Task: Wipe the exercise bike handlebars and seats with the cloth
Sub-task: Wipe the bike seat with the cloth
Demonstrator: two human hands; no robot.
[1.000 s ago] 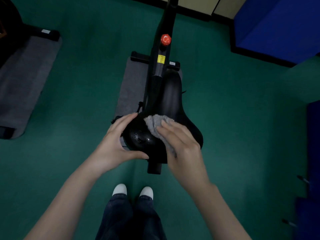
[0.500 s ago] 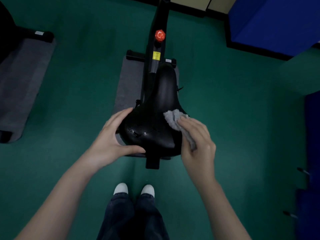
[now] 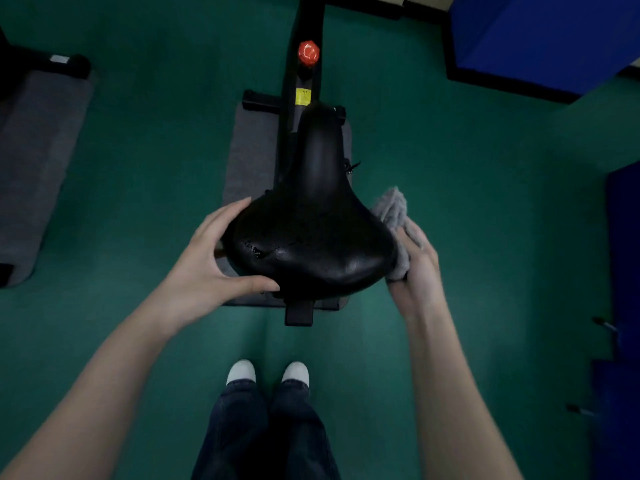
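Our right grip (image 3: 417, 271) held the grey cloth (image 3: 393, 206), the fingers laid over it and pressing it against the right side of the black saddle (image 3: 311, 237), just right of the frame's centre. A bunched end of the cloth stuck out above the fingertips, clear of the saddle's edge. Whether the thumb was tucked beneath the cloth we could not tell.

Our left grip (image 3: 204, 271) clasped the saddle from the other side: the fingers curved round its left rear flank and the thumb lay along its back edge. The saddle sat between the two grips in the middle of the frame, wide end toward us and narrow nose pointing to the top. Its wide part shone and carried small droplets (image 3: 263, 252) on the left.

Beyond the nose the black bike frame (image 3: 291, 81) ran toward the top edge, bearing a yellow label (image 3: 302, 97) and, above that, a red knob (image 3: 308, 53). Under the bike lay a grey mat (image 3: 249, 150) on the green floor (image 3: 138, 150). A second grey mat (image 3: 34, 150) lay at the left edge, well apart from the first. A blue pad (image 3: 536, 36) filled the upper right corner.

At the bottom centre we saw dark jeans (image 3: 263, 438) and two white shoe tips (image 3: 241, 372) side by side on the floor, below the saddle.
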